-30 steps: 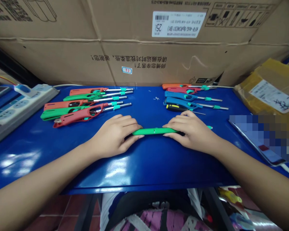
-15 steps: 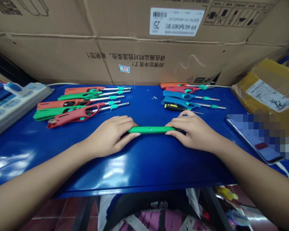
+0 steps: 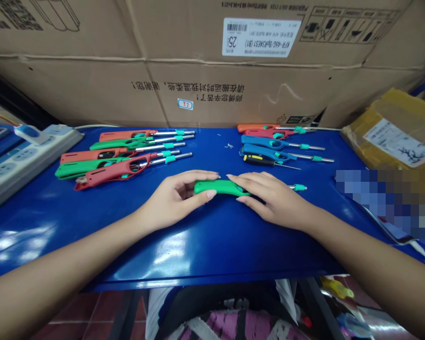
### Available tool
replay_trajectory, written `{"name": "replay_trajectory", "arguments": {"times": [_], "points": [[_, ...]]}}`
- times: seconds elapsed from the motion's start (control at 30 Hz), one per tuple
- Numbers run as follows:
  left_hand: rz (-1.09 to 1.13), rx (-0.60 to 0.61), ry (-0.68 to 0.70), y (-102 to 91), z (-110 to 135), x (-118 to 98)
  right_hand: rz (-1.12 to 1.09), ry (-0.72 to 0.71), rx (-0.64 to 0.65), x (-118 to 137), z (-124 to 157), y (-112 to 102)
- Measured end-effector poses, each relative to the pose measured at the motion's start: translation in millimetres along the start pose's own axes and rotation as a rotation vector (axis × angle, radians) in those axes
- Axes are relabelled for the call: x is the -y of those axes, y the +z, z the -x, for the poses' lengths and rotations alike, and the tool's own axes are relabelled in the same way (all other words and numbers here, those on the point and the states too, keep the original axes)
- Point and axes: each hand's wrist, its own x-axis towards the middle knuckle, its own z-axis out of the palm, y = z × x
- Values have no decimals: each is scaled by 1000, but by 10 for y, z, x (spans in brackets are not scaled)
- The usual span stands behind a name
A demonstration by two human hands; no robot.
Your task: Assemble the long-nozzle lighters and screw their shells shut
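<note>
A green long-nosed lighter [image 3: 221,187] lies across the middle of the blue table [image 3: 205,236], its metal tip with a teal collar poking out to the right. My left hand [image 3: 179,196] is curled round the lighter's left end, thumb under it. My right hand [image 3: 269,196] covers its right part, fingers laid over the handle. The fingertips of the two hands nearly meet above the lighter.
Several red and green lighters [image 3: 123,153] lie in a row at back left. Orange, red and blue ones with a black screwdriver [image 3: 279,146] lie at back right. A power strip [image 3: 17,158] sits far left, a cardboard box wall [image 3: 212,61] behind, a yellow parcel [image 3: 400,127] right.
My hands have slid toward each other along the green lighter, so much less of its body shows between them. The metal tip now shows to the right of my right hand.
</note>
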Motion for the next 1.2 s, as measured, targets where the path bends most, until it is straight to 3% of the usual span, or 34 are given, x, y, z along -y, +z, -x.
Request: {"name": "replay_trajectory", "arguments": {"times": [0.27, 0.43, 0.8, 0.93, 1.03, 1.2], "points": [[-309, -28, 326, -38, 39, 82, -75, -2, -6, 8, -30, 10], [-373, 14, 438, -9, 51, 26, -130, -51, -23, 12, -25, -2], [-407, 12, 450, 72, 89, 22, -108, -36, -12, 33, -32, -13], [-392, 26, 384, 88, 97, 5, -116, -90, -21, 44, -45, -24], [-370, 26, 335, 68, 90, -2, -107, -83, -37, 32, -35, -47], [-427, 17, 400, -38, 63, 17, -1, -8, -52, -84, -1, -139]]}}
